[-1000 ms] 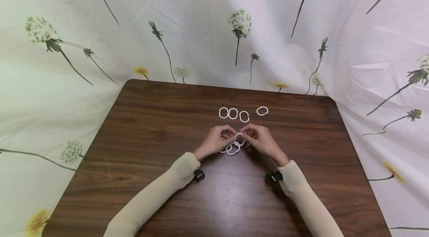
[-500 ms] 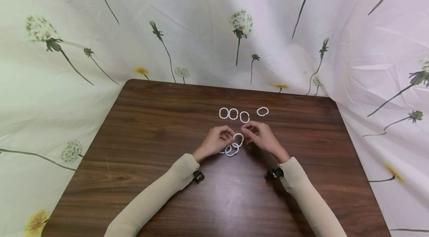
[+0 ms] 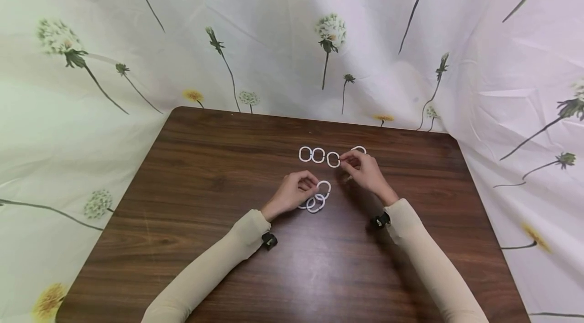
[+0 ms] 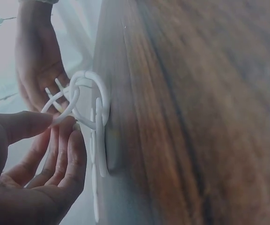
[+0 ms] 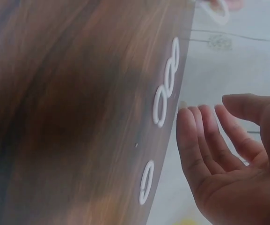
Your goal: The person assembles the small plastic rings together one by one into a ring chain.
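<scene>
My left hand (image 3: 291, 194) pinches a white plastic C-shaped link (image 3: 329, 189) between thumb and fingertips. This link hooks through others in a short chain, whose lower link (image 3: 315, 211) hangs at or near the table; part of the chain is hidden behind the hand. My right hand (image 3: 366, 171) hovers over the table beside the loose white links, fingers bent loosely and thumb apart. Nothing lies between its fingers in the right wrist view. Nearest its fingertips is a loose link (image 3: 328, 159); another loose link (image 3: 360, 147) is partly hidden behind the hand.
Two more white links, a left one (image 3: 299, 154) and its neighbour (image 3: 318, 148), lie side by side on the brown wooden table (image 3: 219, 160). A white cloth (image 3: 274, 59) printed with dandelions hangs behind and around the table.
My right hand has let go of the chain's top link and moved away, up and to the right, towards the loose links. The left hand keeps holding the chain almost in place.
</scene>
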Tool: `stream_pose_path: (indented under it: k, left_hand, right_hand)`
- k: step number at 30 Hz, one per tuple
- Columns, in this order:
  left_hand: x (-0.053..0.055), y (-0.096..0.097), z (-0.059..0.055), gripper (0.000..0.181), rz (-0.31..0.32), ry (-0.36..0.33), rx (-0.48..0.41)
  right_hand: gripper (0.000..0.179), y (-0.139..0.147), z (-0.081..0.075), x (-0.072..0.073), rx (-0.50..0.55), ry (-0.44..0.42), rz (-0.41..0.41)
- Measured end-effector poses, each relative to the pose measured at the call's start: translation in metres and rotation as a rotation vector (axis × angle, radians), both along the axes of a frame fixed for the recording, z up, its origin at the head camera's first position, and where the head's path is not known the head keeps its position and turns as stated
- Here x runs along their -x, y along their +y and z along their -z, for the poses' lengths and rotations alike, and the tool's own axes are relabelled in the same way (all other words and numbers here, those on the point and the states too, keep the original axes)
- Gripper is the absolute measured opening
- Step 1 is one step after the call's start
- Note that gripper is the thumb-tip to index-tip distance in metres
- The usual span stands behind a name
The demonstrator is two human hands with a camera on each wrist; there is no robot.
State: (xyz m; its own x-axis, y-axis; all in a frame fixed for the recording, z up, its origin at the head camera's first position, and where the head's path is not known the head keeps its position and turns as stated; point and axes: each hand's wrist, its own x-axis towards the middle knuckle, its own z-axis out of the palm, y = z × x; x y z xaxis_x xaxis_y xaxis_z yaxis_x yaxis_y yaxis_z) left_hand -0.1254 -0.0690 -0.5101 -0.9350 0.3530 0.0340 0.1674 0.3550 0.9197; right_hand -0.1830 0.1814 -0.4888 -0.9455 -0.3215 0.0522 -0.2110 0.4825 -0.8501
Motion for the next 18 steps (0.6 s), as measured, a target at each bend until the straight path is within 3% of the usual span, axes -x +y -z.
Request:
stream_pose_path:
  k: [9, 18]
  left_hand:
    - [-0.004, -0.001, -0.001, 0.014, -0.009, -0.006, -0.016]
    - [-0.005, -0.002, -0.001, 0.013, -0.014, -0.028, 0.017]
  right_hand:
    - [0.031, 0.016, 0.007, 0.02, -0.12, 0.088, 0.159]
    - [0.048, 0.031, 0.019, 0.034, -0.196, 0.06, 0.282]
